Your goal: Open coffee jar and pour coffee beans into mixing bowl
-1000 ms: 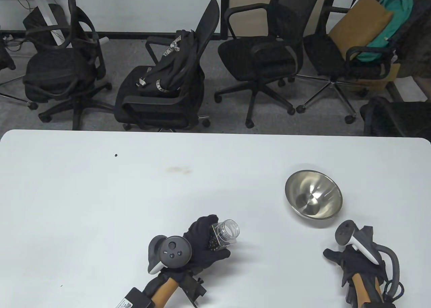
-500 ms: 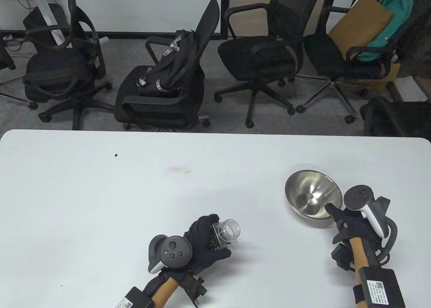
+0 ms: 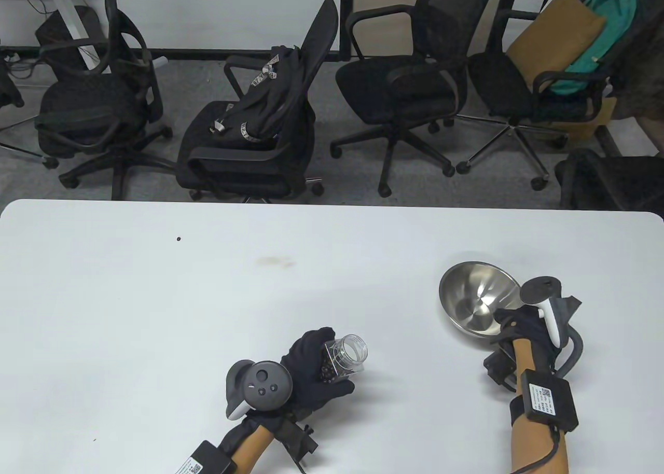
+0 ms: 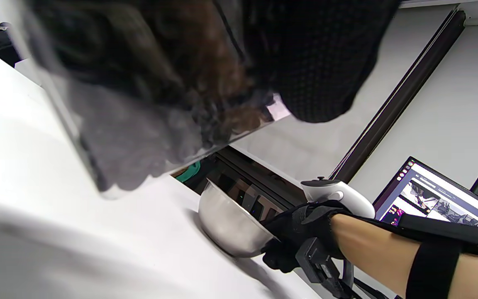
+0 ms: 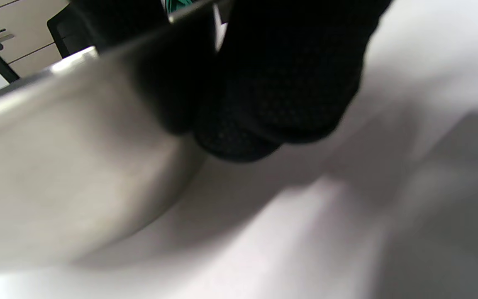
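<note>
Steel mixing bowl is grasped at its near rim by the right grip; the uncapped coffee jar is held tilted in the left grip.

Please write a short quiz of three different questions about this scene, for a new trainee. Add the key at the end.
1. True or false: the coffee jar has its lid on.
2. Which hand grips the mixing bowl at its rim: A) left hand, B) right hand?
3. Fill in: the jar's mouth points toward the ____.

Key: 1 false, the mouth is open. 2 B. 3 bowl.
</note>
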### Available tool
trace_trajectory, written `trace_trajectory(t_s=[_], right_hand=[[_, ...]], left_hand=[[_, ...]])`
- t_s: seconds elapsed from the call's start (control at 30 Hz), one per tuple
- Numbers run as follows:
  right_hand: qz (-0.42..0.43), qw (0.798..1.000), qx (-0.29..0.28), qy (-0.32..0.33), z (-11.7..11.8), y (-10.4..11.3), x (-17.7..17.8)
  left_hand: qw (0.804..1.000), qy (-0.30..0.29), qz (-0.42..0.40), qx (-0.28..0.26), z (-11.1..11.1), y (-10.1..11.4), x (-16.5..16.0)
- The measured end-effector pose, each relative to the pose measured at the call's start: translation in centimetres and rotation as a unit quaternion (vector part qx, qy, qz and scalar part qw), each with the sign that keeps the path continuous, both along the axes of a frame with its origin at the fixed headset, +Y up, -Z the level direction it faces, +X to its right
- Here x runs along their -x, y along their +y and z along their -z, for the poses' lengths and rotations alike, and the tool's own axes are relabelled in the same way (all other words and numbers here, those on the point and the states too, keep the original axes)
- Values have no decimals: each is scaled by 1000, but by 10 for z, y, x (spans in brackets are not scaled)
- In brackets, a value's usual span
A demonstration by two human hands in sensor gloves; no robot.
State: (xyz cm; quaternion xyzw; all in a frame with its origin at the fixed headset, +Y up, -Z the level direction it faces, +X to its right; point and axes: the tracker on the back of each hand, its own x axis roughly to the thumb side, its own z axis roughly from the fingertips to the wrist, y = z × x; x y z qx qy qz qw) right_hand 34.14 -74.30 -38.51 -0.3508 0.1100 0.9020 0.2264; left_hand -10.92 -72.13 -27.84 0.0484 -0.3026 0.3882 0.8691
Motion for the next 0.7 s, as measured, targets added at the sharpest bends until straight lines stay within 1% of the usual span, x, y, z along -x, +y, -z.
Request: trace_trajectory(t_s=[0.1,0.2,0.27,0.37,0.43,0.53,0.6,0.7], right_hand=[[13,1000,-21,7,-1,-2,0],[42,998,-36,15,-4,3,0],[45,998,-41,29,-7,12,0],[41,995,-73,59,-15,32,7],[35,991,-102,84,-26,49,17],[38,984,-121,124,-42,63,33],[40,980,-128,147,-54,67,46],[49,974,-127,181,-71,66,63]], left_hand=[[1000,1,-2,1,0,0,1],[1000,3,-2,2,1,0,2],[1000,6,-3,2,1,0,2],[1000,9,-6,1,3,1,5],[1000,13,-7,3,4,1,6],[1000,15,-7,5,4,0,8],[1000,17,-7,5,4,0,8],[1000,16,-4,2,4,0,7]])
